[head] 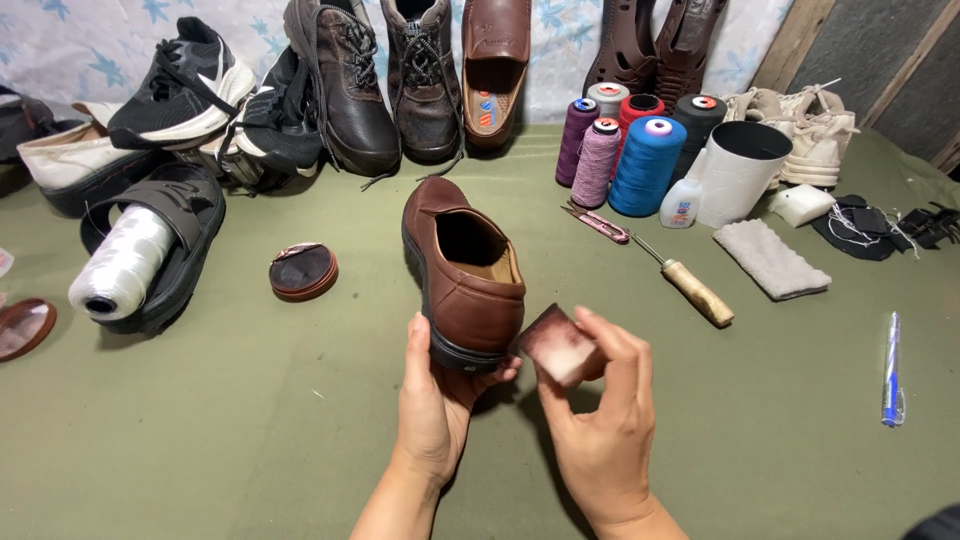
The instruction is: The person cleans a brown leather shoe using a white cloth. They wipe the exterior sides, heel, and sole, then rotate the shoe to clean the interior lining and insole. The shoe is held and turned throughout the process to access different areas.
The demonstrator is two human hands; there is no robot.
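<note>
left hand [432, 392] is cupped under the heel of a brown leather loafer [462, 270], thumb up along the side and fingers wrapped beneath, so it's gripping the shoe. the loafer's toe points away and its front rests on the olive green surface [200, 430] roughly in the middle of the view. right hand [598, 420] is pinching a small stained sponge [557, 345] between thumb and fingers, held just beside the heel of the loafer, looks like it's touching or almost touching the back edge, can't quite tell.

stuff around: a round tin of shoe polish [303, 271] sits left of the loafer, a bit apart, and its lid [22, 328] lies near the left edge. further left a black sandal [165, 240] has a white thread spool [120, 264] lying in it. along the back wall there's a row of footwear: a black and white sneaker [180, 85], two dark brown lace-up boots [380, 80], and a second brown loafer [494, 65] leaned up against the wall.

to the right of that is a bunch of thread cones [630, 145] in purple, pink, blue, red and black, with a white cup [740, 172] and a small glue bottle [680, 203] next to them. in front lie thread snips [598, 222], a wooden-handled awl [695, 290], a folded grey cloth [770, 260], and a blue pen [891, 370] off near the right edge.
</note>
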